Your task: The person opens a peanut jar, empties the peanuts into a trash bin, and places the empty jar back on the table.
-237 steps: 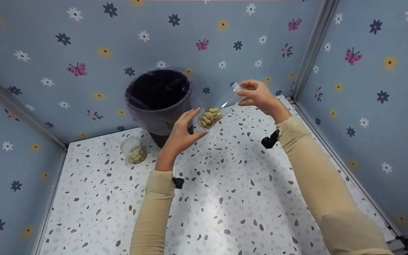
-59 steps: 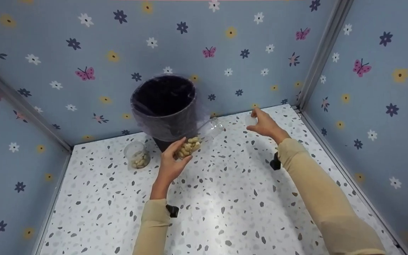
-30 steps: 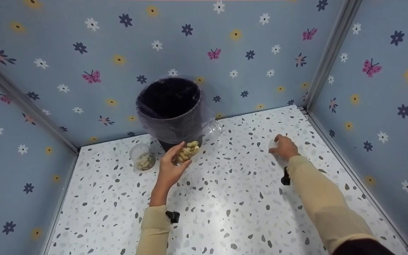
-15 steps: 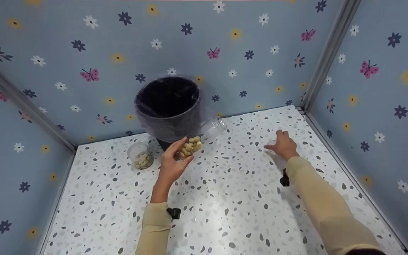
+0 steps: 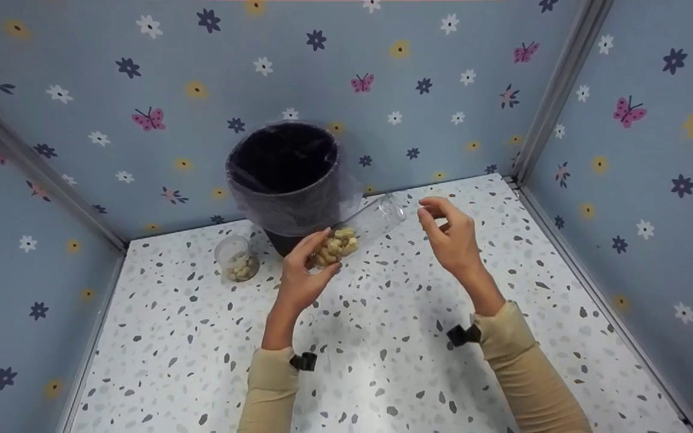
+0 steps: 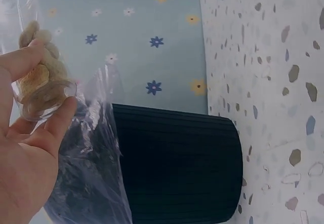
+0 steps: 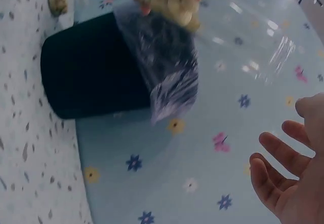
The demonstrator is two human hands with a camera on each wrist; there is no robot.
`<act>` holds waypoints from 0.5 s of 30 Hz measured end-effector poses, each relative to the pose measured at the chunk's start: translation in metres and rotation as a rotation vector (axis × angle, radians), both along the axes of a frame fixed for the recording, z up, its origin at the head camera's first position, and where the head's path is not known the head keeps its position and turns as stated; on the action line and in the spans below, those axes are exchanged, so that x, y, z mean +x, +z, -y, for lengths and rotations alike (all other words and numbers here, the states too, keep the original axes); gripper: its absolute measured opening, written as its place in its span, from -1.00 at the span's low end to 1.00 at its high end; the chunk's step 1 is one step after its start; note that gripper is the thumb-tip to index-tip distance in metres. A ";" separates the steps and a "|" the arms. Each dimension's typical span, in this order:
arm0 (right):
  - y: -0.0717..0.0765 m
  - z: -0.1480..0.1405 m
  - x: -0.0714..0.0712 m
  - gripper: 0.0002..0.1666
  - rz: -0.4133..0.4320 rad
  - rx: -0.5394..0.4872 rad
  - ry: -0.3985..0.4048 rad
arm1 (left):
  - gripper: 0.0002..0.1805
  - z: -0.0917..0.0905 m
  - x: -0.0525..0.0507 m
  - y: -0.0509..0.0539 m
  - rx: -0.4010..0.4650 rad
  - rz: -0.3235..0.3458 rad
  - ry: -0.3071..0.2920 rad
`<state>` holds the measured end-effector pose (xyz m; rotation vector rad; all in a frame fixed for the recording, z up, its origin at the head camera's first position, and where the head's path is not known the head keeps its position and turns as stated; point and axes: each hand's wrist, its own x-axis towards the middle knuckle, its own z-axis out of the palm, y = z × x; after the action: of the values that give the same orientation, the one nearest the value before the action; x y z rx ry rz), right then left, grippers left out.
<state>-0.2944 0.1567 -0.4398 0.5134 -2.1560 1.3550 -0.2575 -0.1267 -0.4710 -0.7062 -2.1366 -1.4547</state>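
My left hand (image 5: 304,273) grips the base end of a clear jar (image 5: 376,222), tilted with its open mouth up and to the right. Peanuts in their shells (image 5: 335,245) fill its lower part. In the left wrist view, thumb and fingers (image 6: 63,120) hold the round base. My right hand (image 5: 455,240) is in the air just right of the jar's mouth, apart from it and holding nothing. Its fingers are loosely bent in the right wrist view. I cannot make out the jar's lid. A second clear jar (image 5: 233,248) with peanuts stands on the table at the left.
A black bin (image 5: 279,240) with a clear plastic liner (image 5: 280,210) stands against the back wall, just behind the held jar. The speckled white table (image 5: 376,361) meets flowered blue walls at the back and sides.
My right hand pulled the lid off the jar, lowered it to the table at the right, let go and came back towards the mouth. My left hand lowered the jar, then raised it slightly.
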 end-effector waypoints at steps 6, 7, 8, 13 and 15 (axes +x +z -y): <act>-0.002 0.023 0.027 -0.73 -0.095 0.005 0.074 | -0.34 -0.006 0.011 0.009 -0.006 0.048 -0.054; -0.003 0.025 0.029 -0.72 -0.101 0.002 0.085 | -0.34 -0.007 0.013 0.010 -0.005 0.055 -0.058; -0.004 0.027 0.031 -0.72 -0.106 0.000 0.091 | -0.34 -0.007 0.014 0.010 -0.005 0.059 -0.059; -0.005 0.029 0.032 -0.81 -0.111 0.005 0.093 | -0.32 -0.009 0.011 0.004 0.005 0.054 -0.045; -0.003 0.028 0.031 -0.87 -0.107 0.032 0.110 | -0.31 -0.009 0.005 -0.006 0.009 0.042 -0.038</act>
<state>-0.2636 0.1286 -0.4429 0.7096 -2.0924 1.3212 -0.2520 -0.1181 -0.4772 -0.7231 -2.1574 -1.5112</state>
